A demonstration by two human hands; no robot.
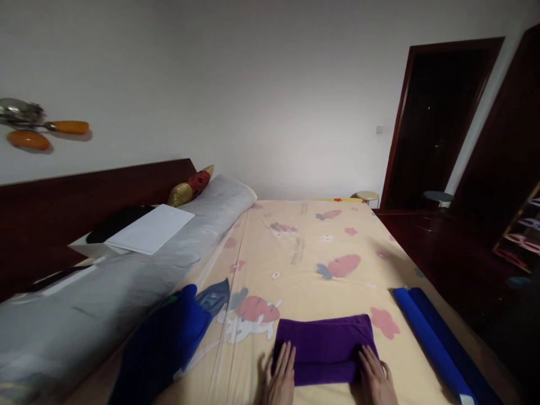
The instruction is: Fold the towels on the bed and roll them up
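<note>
A purple cloth (324, 346), folded into a rectangle, lies flat on the bed with a crease running across its lower part. At its lower left edge, my left hand (282, 374) rests with fingers stretched out over the fabric. My right hand (377, 374) touches the lower right edge in the same way, its fingers extended and the thumb partly hidden. Neither hand grips the cloth. Both wrists leave the view at the bottom.
The bed has a cream sheet (304, 253) with carrot prints. Blue rolled cloths (434, 343) lie on the right, a blue bundle (169, 332) on the left. A long grey pillow (126, 281), a white flat box (151, 228) and a red-gold cushion (192, 187) line the headboard.
</note>
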